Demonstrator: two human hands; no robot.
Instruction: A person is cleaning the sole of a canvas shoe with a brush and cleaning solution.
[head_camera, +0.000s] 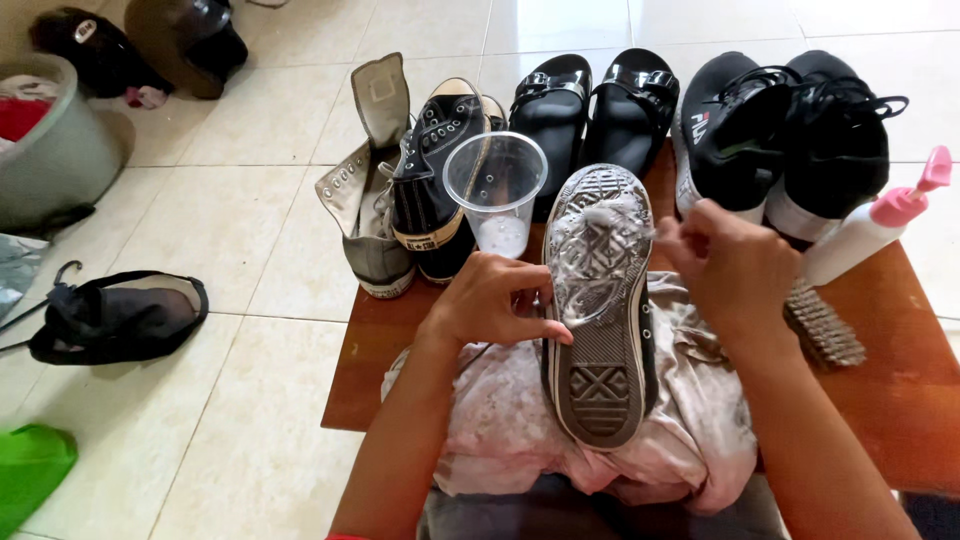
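Note:
A canvas sneaker lies sole-up on a pale pink cloth over my lap. White foam covers the front half of its grey sole. My left hand grips the sneaker's left side. My right hand is closed on a small brush whose white bristles touch the foamy toe area; the brush handle is hidden in my fist. A clear plastic cup with some white liquid stands just behind my left hand.
A low brown wooden table carries a scrub brush, a white pump bottle with pink top, black sneakers, black sandals, and two canvas shoes. On the tiled floor: a grey bucket, a black bag.

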